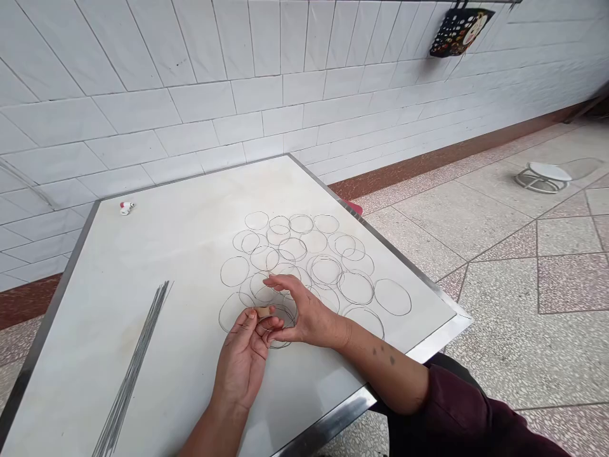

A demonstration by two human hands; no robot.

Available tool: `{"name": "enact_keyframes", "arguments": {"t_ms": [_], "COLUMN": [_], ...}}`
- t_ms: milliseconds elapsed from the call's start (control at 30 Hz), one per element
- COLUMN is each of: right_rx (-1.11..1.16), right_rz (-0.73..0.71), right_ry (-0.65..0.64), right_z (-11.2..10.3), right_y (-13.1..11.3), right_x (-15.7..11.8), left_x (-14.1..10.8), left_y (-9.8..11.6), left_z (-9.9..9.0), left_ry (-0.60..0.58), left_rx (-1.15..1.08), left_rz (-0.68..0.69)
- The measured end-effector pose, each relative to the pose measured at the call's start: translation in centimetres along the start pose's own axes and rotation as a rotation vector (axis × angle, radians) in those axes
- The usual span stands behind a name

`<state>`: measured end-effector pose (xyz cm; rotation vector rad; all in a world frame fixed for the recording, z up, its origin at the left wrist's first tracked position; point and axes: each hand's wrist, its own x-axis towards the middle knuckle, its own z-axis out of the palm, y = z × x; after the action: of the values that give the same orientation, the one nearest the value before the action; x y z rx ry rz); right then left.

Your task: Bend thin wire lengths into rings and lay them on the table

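Observation:
My left hand (245, 355) pinches a small tan strip (263, 311), which looks like tape, between thumb and fingers. Whether a wire runs through the strip I cannot make out. Close beside it, my right hand (307, 317) is curved with thumb and fingers spread apart, the thumb near the left fingertips. Beneath both hands, thin wire rings (392, 297) lie spread over the white table (190, 254), many overlapping; the hands hide part of some of them. To the left lies a bundle of straight grey wires (136, 368).
A small red and white object (127, 207) sits near the table's far left corner. Metal edging (409, 263) borders the table, with a tiled wall (200, 136) behind. A patterned bag (459, 32) hangs on the wall, and a white stool (547, 174) stands on the floor at right.

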<state>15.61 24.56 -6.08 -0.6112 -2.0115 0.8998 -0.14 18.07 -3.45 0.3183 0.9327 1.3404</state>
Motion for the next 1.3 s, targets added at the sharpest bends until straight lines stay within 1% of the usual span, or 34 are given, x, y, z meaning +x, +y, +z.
{"name": "enact_keyframes", "arguments": {"t_ms": [233,433,600,733,933,1300], "right_rx": [0.007,0.010,-0.007,-0.034,-0.085,-0.124], "right_rz": [-0.014,-0.021,0.009,0.002,0.031,0.013], "right_ry": [-0.012,-0.031,-0.017,0.003,-0.023,0.010], "right_z": [-0.04,-0.16,-0.08,-0.11,-0.31,-0.30], "right_y": [0.01,-0.22,-0.12,0.02,-0.21,0.03], "right_x": [-0.08,-0.06,0.04,0.02,-0.03,-0.04], "left_x": [0.08,0.01,0.07,0.14,0.24,0.60], "left_y": [0.07,-0.03,-0.01,0.23,0.26,-0.12], "left_z": [-0.14,-0.12,-0.16,-0.08,-0.21,-0.82], "left_ry": [-0.022,-0.038,-0.028,-0.014,-0.009,-0.069], "left_rx": [0.009,0.054,0.032,0.019,0.025,0.011], "left_rz": [-0.003,0.072,0.061,0.034,0.001,-0.011]}}
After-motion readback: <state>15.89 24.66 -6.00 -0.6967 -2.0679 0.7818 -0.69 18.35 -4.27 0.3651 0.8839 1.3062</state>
